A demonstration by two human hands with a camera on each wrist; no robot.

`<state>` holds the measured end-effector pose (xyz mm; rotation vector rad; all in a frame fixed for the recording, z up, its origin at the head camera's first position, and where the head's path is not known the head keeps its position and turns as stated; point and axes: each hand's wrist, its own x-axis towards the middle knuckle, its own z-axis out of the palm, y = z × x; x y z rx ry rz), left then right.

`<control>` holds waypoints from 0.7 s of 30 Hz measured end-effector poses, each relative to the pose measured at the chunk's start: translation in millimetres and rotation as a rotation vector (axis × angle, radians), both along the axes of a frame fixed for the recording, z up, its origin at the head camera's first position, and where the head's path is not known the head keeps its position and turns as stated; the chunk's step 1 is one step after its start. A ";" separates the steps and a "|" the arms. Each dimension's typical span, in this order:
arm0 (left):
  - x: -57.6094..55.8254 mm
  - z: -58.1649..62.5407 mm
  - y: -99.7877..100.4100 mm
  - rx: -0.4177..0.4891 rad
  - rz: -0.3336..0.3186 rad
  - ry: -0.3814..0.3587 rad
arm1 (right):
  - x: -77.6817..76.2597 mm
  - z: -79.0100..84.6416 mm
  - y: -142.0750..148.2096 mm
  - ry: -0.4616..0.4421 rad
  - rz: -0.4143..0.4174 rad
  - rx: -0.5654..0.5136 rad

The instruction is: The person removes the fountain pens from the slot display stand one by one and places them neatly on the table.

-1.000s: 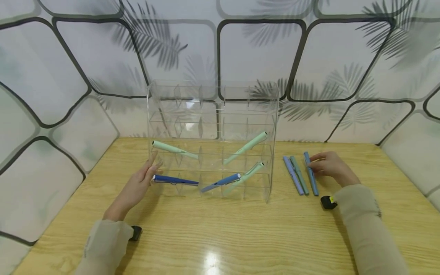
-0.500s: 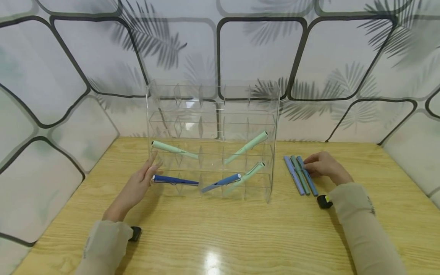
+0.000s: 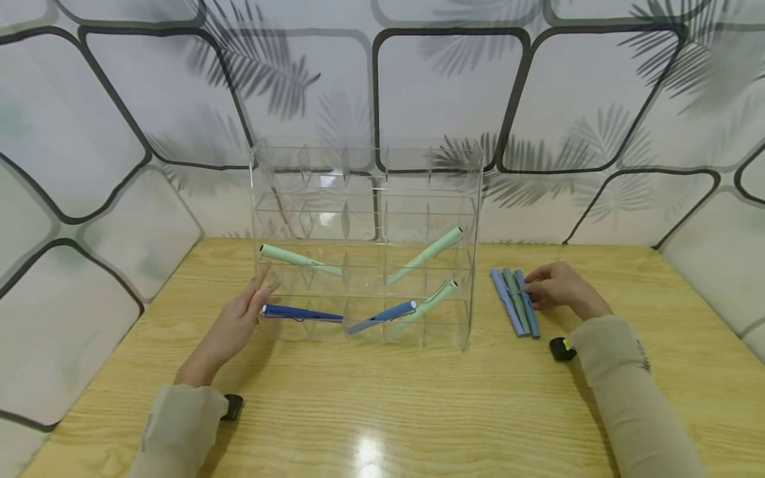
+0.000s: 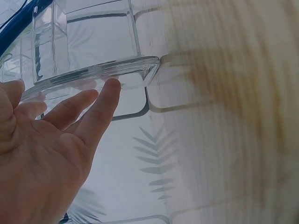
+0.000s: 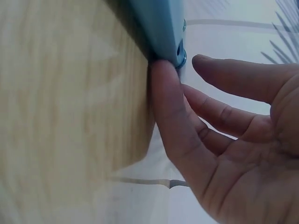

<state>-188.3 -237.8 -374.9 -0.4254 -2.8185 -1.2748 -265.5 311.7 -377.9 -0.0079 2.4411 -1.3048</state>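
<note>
A clear acrylic rack [image 3: 365,248] with several compartments stands on the table. My left hand [image 3: 230,332] rests against its left side, and in the left wrist view its straight fingers [image 4: 100,105] touch the clear panel. Three pens lie side by side right of the rack: a lavender pen [image 3: 507,303], a green pen [image 3: 516,302] and a blue pen [image 3: 528,305]. My right hand [image 3: 564,292] touches the blue pen from the right. In the right wrist view one fingertip meets the end of the blue pen [image 5: 161,23], while another finger stays apart from it.
Inside the rack's lower two rows lie a mint pen [image 3: 299,259] at left, another mint pen [image 3: 425,255] at right, a dark blue pen [image 3: 301,313], a blue pen [image 3: 382,316] and a third mint pen [image 3: 427,307]. A patterned backdrop [image 3: 451,99] rises behind the table [image 3: 358,398].
My right hand has moved left, pushing the blue pen up against the green one. The lower ends of the three pens have come closer together. My left hand stays at the rack's side.
</note>
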 end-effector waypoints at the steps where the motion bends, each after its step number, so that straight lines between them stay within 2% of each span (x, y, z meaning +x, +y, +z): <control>1: 0.2 0.2 0.0 -0.002 0.002 -0.001 | 0.5 0.4 -0.5 -0.001 0.001 -0.005; 13: 0.1 1.1 -1.7 0.004 0.006 0.001 | 4.7 3.4 -8.8 -0.045 0.008 -0.101; 21: 0.2 -1.1 -2.2 0.003 0.000 0.005 | 4.4 1.7 -11.5 -0.042 0.017 -0.098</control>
